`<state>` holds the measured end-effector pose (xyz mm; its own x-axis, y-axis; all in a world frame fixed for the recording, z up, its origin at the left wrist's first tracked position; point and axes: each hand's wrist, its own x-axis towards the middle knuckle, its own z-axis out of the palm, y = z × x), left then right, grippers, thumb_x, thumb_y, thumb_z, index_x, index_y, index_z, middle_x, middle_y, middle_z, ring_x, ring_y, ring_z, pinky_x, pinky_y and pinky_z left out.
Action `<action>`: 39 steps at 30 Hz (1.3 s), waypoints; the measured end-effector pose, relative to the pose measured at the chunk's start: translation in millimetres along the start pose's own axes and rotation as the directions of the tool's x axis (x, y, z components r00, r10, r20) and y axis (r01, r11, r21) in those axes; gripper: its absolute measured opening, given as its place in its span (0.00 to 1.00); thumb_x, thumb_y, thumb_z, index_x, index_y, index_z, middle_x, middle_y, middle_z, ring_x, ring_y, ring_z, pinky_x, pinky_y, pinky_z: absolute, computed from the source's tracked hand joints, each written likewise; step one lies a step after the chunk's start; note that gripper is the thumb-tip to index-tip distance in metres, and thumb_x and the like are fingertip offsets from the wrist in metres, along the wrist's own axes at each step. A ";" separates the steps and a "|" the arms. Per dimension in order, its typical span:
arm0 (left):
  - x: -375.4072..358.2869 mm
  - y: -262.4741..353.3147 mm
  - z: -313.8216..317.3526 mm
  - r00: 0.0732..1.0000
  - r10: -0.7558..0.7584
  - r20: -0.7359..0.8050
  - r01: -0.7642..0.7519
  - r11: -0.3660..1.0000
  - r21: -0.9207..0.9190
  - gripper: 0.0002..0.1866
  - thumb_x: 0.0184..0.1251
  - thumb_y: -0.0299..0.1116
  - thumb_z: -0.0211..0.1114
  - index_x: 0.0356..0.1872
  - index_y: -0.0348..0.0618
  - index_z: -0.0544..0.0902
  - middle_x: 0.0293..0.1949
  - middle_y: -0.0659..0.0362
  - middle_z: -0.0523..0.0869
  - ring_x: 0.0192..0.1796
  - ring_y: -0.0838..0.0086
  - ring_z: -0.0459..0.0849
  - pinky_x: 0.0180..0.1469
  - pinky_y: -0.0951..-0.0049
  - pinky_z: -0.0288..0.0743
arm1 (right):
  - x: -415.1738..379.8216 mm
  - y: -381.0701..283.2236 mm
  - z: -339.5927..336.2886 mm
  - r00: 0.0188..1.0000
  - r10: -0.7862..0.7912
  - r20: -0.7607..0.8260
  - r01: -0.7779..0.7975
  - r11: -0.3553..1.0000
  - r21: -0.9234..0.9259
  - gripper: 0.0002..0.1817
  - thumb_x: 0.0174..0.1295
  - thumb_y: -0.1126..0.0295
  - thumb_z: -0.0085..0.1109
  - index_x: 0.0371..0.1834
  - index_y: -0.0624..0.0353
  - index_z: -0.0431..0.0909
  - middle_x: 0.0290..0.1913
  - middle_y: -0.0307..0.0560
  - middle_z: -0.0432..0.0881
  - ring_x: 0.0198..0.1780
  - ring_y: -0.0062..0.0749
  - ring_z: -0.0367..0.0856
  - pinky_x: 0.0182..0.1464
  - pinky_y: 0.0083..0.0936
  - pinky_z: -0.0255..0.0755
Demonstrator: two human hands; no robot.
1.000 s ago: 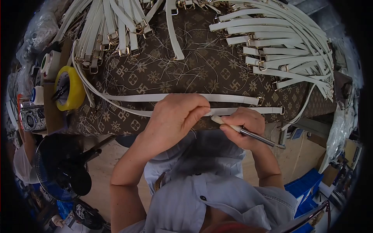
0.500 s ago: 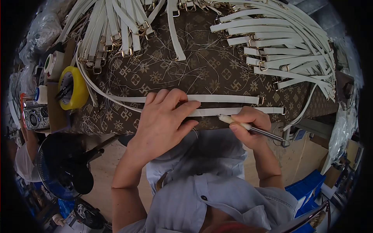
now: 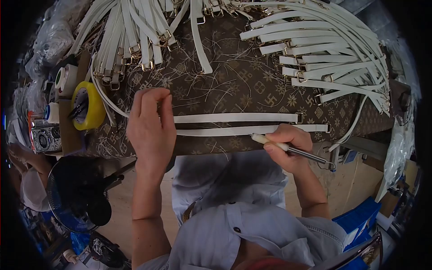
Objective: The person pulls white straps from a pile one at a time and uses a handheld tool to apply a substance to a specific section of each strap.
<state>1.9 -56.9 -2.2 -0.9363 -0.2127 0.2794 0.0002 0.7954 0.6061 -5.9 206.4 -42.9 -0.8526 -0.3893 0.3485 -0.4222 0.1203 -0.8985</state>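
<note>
Two white belts (image 3: pixel 238 118) with small metal buckles at their right ends lie side by side across the front of the patterned cloth. My left hand (image 3: pixel 152 128) is over their left part, fingers curled and thumb tip meeting the fingertips in a pinch; whatever is in it is too small to make out. In my right hand (image 3: pixel 288 146) is a slim pen-like tool (image 3: pixel 308 155) with a pale front grip and a metal shaft. Its tip points left, right at the lower edge of the nearer belt (image 3: pixel 234 130).
Bundles of buckled white belts (image 3: pixel 324 58) fan out at the back and right. Loose threads (image 3: pixel 216 85) are scattered over the cloth (image 3: pixel 256 101). At left stand a yellow tape roll (image 3: pixel 92 105) and thread spools (image 3: pixel 67 81). A black fan (image 3: pixel 76 193) is below the table's left edge.
My left hand has lifted off the belts' middle and moved left, its spread fingers drawing together. My right hand keeps the tool in nearly the same place.
</note>
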 end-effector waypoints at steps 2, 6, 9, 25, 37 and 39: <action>1.0 1.6 -1.6 0.990 0.090 -0.105 -0.075 0.988 0.132 0.08 0.54 0.25 0.68 0.35 0.41 0.80 0.33 0.56 0.79 0.37 0.60 0.79 0.40 0.63 0.72 | -0.2 -0.2 -0.1 1.000 0.006 0.006 -0.006 1.000 -0.002 0.10 0.49 0.76 0.70 0.35 0.58 0.82 0.25 0.42 0.82 0.23 0.25 0.77 0.25 0.19 0.69; -0.4 11.4 3.3 0.823 0.371 0.431 -0.286 0.925 -0.250 0.10 0.53 0.32 0.69 0.37 0.46 0.82 0.36 0.60 0.78 0.41 0.65 0.78 0.45 0.66 0.69 | 0.7 0.8 0.8 1.000 -0.005 -0.002 0.005 1.000 0.003 0.10 0.49 0.76 0.70 0.35 0.58 0.82 0.24 0.41 0.82 0.23 0.25 0.77 0.25 0.19 0.68; 4.2 10.1 11.0 0.740 0.450 0.500 -0.397 0.892 -0.215 0.09 0.49 0.30 0.72 0.33 0.46 0.83 0.36 0.60 0.78 0.38 0.64 0.78 0.44 0.67 0.69 | 0.3 0.5 0.0 1.000 -0.008 -0.014 0.008 1.000 -0.009 0.10 0.49 0.76 0.70 0.35 0.58 0.82 0.24 0.41 0.81 0.23 0.25 0.77 0.25 0.18 0.68; 11.5 13.0 1.4 0.757 0.408 0.510 -0.352 0.913 -0.208 0.05 0.56 0.31 0.66 0.33 0.46 0.83 0.30 0.62 0.79 0.38 0.67 0.79 0.44 0.68 0.68 | 0.7 -0.1 -1.0 1.000 -0.007 -0.003 0.007 1.000 -0.004 0.10 0.49 0.75 0.71 0.34 0.58 0.81 0.25 0.42 0.82 0.23 0.25 0.78 0.25 0.19 0.68; 32.1 20.3 8.8 0.616 0.363 0.699 -0.374 0.916 -0.146 0.05 0.56 0.31 0.64 0.27 0.42 0.79 0.30 0.57 0.77 0.35 0.61 0.80 0.39 0.63 0.73 | -0.7 1.8 -0.7 1.000 -0.018 -0.013 0.019 1.000 0.003 0.10 0.49 0.75 0.71 0.35 0.58 0.81 0.25 0.41 0.82 0.23 0.25 0.78 0.25 0.19 0.69; 26.6 20.0 9.2 0.633 0.389 0.670 -0.403 0.904 -0.144 0.05 0.57 0.31 0.63 0.27 0.42 0.78 0.30 0.57 0.77 0.35 0.62 0.80 0.38 0.64 0.73 | 0.1 1.0 -1.0 1.000 -0.025 -0.013 0.025 1.000 0.002 0.10 0.49 0.75 0.71 0.35 0.58 0.81 0.25 0.41 0.82 0.24 0.25 0.79 0.26 0.19 0.69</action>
<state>-26.2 -41.4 10.6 -0.8273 0.5551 -0.0861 0.4284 0.7226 0.5424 -6.7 207.3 -43.5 -0.8457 -0.3801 0.3745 -0.4427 0.1083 -0.8901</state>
